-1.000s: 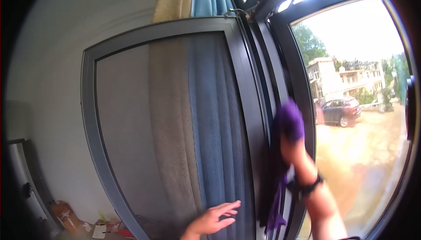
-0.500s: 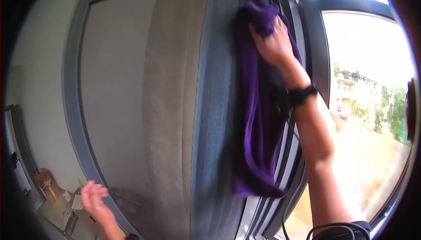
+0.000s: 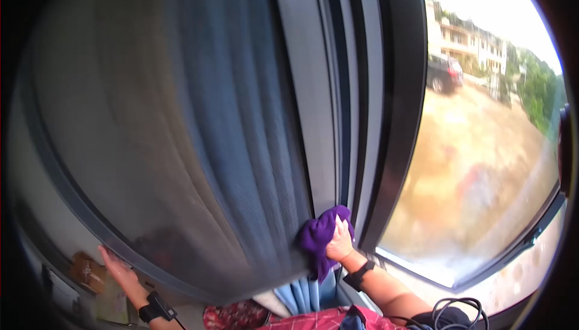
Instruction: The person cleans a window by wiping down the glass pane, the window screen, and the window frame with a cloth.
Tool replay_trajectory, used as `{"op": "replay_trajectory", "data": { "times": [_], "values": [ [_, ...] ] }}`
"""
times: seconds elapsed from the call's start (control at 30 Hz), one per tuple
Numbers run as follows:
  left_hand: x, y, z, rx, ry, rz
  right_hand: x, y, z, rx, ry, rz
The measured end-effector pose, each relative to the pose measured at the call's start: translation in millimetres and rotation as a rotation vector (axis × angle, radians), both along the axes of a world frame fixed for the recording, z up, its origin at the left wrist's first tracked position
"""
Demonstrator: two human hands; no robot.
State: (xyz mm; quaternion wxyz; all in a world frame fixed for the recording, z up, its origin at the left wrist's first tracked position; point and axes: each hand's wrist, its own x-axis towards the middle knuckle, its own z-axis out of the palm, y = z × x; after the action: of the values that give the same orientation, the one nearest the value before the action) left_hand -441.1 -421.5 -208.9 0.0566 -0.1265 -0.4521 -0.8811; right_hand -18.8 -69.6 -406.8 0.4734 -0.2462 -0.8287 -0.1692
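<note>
My right hand [image 3: 341, 244] grips a bunched purple cloth [image 3: 324, 233] and presses it against the lower part of the grey window frame [image 3: 310, 89]. Part of the cloth hangs below the fingers. Down at the left, my left hand [image 3: 122, 274] has its fingers stretched out beside the dark edge of the framed panel [image 3: 84, 209]; whether it touches that edge I cannot tell. Through the panel, a blue curtain [image 3: 235, 119] and a beige one [image 3: 139, 89] show in folds.
Right of the frame, an open window [image 3: 401, 89] looks onto sandy ground with a parked car [image 3: 444, 74]. Below lie a red patterned cloth [image 3: 235, 317] and light blue fabric [image 3: 300, 297]. A brown box [image 3: 89, 273] stands at lower left. A black cable [image 3: 461, 312] loops near my right arm.
My right hand has moved from the top of the frame down to its lower part, and the long-hanging cloth is now bunched. The view has tilted downward. My left hand is closer to the panel's edge.
</note>
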Motion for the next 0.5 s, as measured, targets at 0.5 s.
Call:
{"op": "replay_trajectory", "data": {
  "times": [0.5],
  "values": [
    [41,27,1,-0.148,0.163,0.142,75,46,259,0.158,0.484,0.262]
  ]
}}
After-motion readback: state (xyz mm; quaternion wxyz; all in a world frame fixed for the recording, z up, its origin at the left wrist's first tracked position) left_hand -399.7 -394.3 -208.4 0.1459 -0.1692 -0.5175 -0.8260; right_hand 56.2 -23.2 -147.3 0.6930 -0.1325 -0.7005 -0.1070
